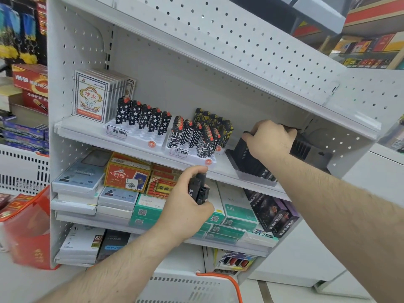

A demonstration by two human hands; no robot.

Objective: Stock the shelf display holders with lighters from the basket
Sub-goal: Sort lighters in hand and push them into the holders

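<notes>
Matt white perforated metal shelf (140, 147), glossy plastic lighters (142, 115) (star-printed), black plastic holder (244, 158)

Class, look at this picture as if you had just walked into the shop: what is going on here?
A person is stocking a white pegboard shelf unit. The left hand grips a few black lighters below the shelf edge. The right hand grips the top of a black display holder at the shelf's right end. Two white display trays hold star-patterned black lighters and circuit-patterned black lighters. A white basket with an orange handle sits below.
</notes>
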